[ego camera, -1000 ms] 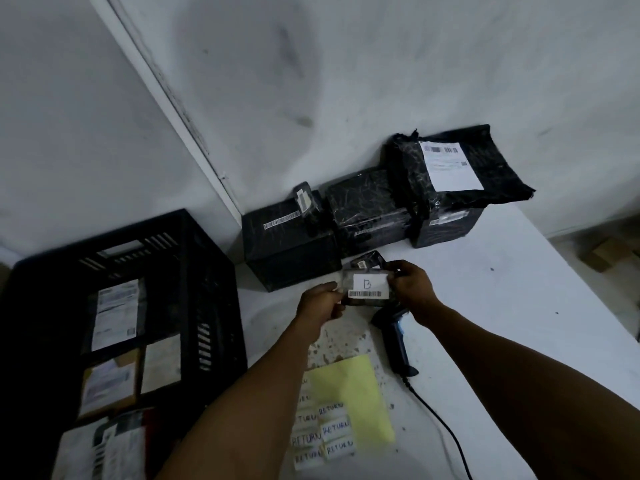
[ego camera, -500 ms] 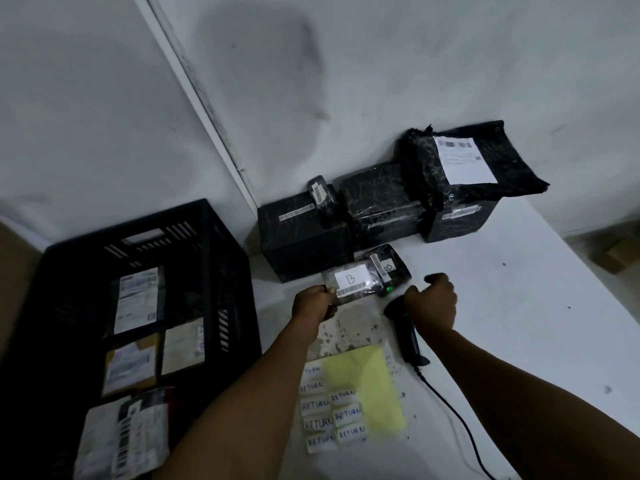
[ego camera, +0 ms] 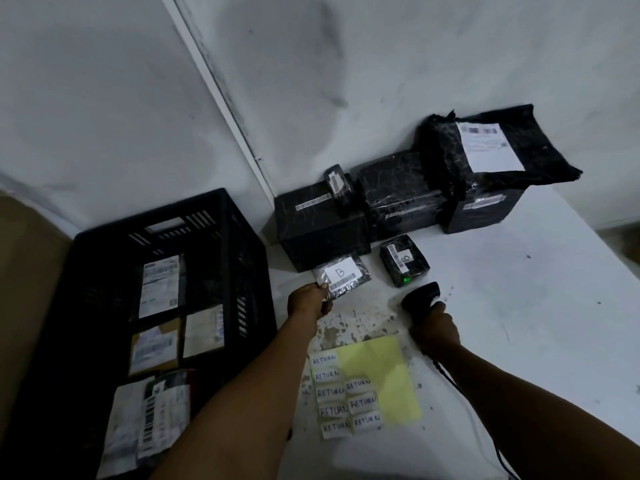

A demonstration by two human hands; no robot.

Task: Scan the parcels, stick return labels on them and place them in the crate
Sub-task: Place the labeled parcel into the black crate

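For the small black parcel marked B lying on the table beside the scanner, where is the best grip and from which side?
Probably from above, thumb and fingers across the two long sides of the small black parcel. It lies flat and apart from the bigger boxes, so both sides look free; a side grip also leaves its top barcode label uncovered for the scanner.

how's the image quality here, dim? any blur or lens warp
Head view: dim, flat light, so the black crate and boxes lose detail; white labels still stand out. Wide-angle warp bends the wall seam and stretches both forearms. Label print is soft; the scanner in the right hand is a dark shape.
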